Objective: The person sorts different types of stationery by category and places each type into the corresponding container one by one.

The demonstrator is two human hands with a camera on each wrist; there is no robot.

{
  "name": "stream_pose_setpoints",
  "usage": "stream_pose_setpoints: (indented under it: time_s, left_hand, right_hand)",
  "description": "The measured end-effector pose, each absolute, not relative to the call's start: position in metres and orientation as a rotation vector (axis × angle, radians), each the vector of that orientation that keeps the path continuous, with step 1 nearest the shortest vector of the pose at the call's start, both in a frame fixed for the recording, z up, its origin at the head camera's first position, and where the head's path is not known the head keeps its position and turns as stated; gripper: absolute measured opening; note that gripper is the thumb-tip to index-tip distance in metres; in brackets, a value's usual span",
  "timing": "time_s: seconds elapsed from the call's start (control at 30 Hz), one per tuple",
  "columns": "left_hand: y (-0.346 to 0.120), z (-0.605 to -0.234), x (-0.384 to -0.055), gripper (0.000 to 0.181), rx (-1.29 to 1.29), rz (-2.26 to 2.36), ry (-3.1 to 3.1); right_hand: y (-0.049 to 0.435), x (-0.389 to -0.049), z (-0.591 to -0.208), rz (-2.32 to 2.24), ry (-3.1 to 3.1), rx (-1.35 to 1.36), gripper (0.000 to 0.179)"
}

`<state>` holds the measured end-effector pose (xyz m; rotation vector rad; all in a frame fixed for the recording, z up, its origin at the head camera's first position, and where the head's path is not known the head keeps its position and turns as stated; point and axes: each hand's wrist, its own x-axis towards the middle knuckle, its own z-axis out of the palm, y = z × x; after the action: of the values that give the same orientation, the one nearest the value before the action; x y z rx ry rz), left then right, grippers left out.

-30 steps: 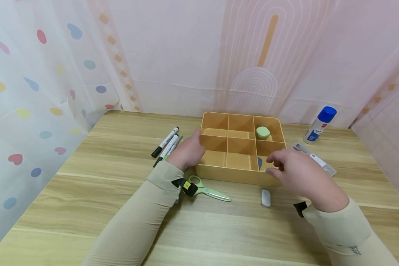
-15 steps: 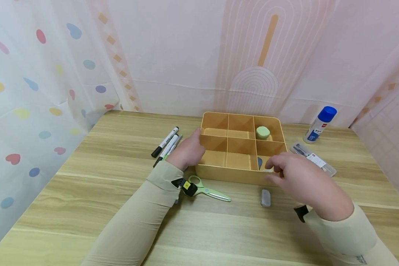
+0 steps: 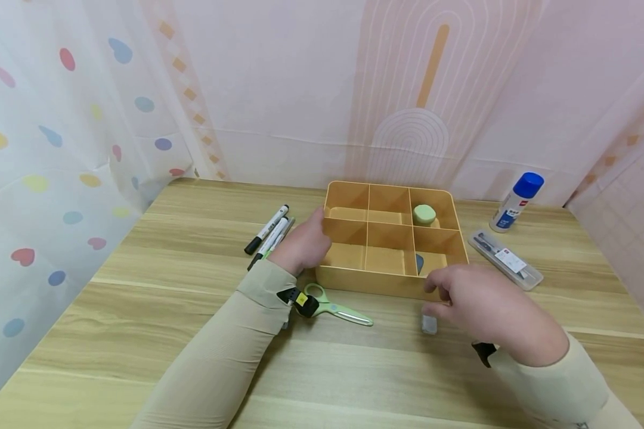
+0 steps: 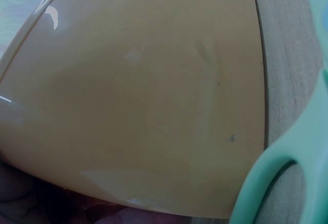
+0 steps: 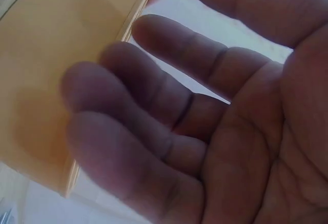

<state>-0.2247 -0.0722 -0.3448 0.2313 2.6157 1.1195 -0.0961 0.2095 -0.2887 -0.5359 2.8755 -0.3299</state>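
An orange six-compartment organizer box (image 3: 386, 283) stands on the table. My left hand (image 3: 303, 241) holds its left side at the rim; the left wrist view shows the box wall (image 4: 138, 80) filling most of the frame. My right hand (image 3: 477, 304) hovers at the front right corner, fingers loosely bent and nothing in them, as the bare palm (image 5: 246, 147) in the right wrist view confirms. Below its fingertips lies a small grey translucent block (image 3: 429, 325), partly covered by the hand. A pale green rounded piece (image 3: 424, 214) sits in the back right compartment, a blue piece (image 3: 420, 263) in the front right one.
Green scissors (image 3: 337, 308) lie before the box, close to my left wrist. Several markers (image 3: 268, 229) rest at its left. On the right are a clear flat case (image 3: 507, 259) and an upright blue-capped bottle (image 3: 517, 202). A curtain hangs behind the table.
My right hand has drawn back from above the front right compartment toward the front edge and now partly covers the grey block. The left hand stays put.
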Motion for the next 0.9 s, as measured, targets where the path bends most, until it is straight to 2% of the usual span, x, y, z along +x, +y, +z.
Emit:
stream_pose_setpoints:
  time_s: [0.3,0.57,0.9]
  left_hand:
    - [-0.072,-0.345,-0.224,0.081,0.225,1.124,2.615]
    - [-0.072,-0.346,-0.224,0.082,0.231,1.123,2.621]
    - [-0.072,-0.346,-0.225,0.080,0.239,1.127,2.621]
  right_hand:
    - [0.205,-0.096,-0.299,-0.258,2.805,-0.503,0.035]
    - [0.202,-0.094,-0.310,-0.207,2.871,-0.525,0.021]
    - [0.195,-0.093,-0.325,-0.186,2.864,-0.499,0.018]
